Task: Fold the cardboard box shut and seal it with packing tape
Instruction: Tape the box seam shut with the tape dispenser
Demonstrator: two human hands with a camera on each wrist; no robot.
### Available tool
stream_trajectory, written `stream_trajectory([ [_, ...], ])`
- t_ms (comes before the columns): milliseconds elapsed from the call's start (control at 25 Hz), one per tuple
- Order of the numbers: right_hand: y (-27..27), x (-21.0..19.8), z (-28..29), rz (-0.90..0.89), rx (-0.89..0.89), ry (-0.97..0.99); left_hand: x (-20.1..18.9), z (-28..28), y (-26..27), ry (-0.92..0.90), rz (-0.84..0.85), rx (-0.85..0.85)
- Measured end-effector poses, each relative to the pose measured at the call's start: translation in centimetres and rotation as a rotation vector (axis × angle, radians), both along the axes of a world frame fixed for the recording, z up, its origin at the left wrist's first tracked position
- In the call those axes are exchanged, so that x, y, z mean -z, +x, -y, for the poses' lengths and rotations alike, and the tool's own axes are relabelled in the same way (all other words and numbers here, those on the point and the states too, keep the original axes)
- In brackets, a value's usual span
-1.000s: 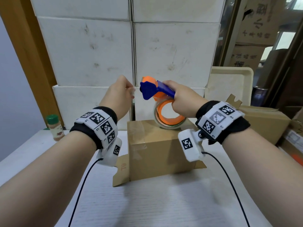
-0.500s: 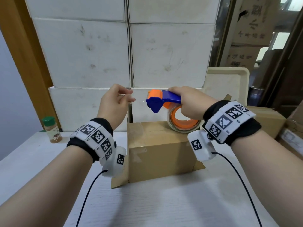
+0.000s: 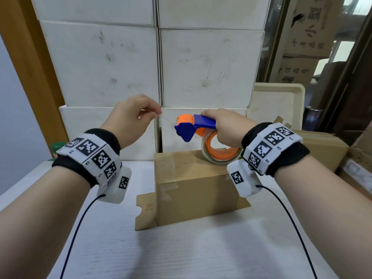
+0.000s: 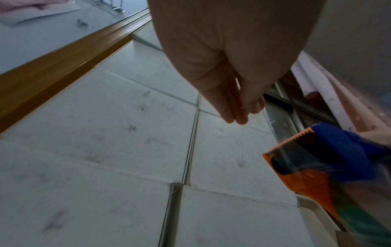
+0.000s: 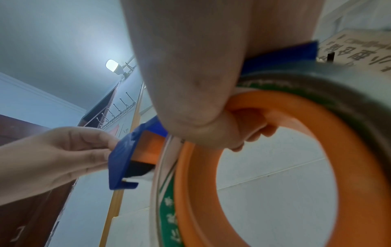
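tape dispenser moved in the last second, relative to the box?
Yes. The tape dispenser in the right hand has shifted rightward over the cardboard box.

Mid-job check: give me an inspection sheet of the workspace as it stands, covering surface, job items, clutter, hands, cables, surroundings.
Surface: white table, wood-grain texture.
Job's things: cardboard box closed on top, clear tape already on its left top edge and front; one flap marked T9 sticks out at lower left. Tape dispenser, blue and orange, held above the box's right rear.
Clutter: green-capped jar, mostly hidden behind the left wrist.
Grippers: left hand pinches what looks like the clear tape end, left of the dispenser; right hand grips the dispenser through its ring.
Cables: black cable from each wrist unit, trailing toward the viewer.
Surroundings: stacked white boxes behind; beige tray and brown cartons at right.
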State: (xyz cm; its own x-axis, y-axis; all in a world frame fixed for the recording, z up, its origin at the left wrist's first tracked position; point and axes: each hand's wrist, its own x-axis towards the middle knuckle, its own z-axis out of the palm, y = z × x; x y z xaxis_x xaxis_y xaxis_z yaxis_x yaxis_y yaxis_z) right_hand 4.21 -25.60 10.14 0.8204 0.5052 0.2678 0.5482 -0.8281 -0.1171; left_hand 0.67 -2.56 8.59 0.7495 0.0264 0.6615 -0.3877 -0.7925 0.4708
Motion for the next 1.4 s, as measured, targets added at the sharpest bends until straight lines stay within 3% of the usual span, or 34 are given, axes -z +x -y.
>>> stream_trajectory([
  [120,0.0,0.0,0.1,-0.008,-0.001,0.005,0.1,-0.2,-0.6,0.064,0.02,0.023],
  [440,-0.4,-0.1,-1.0,0.037,-0.078,-0.097,3.9,-2.4,-2.1,-0.277,-0.219,0.077],
  [960,-0.8,-0.5,-1.8,0.063,-0.093,-0.209,8.8,-1.2,-3.8,-0.615,-0.116,0.116],
  [1400,-1.5,-1.1,-2.6,0.129,-0.108,-0.328,11.1,-0.4,-4.7,-0.74,-0.196,0.124],
])
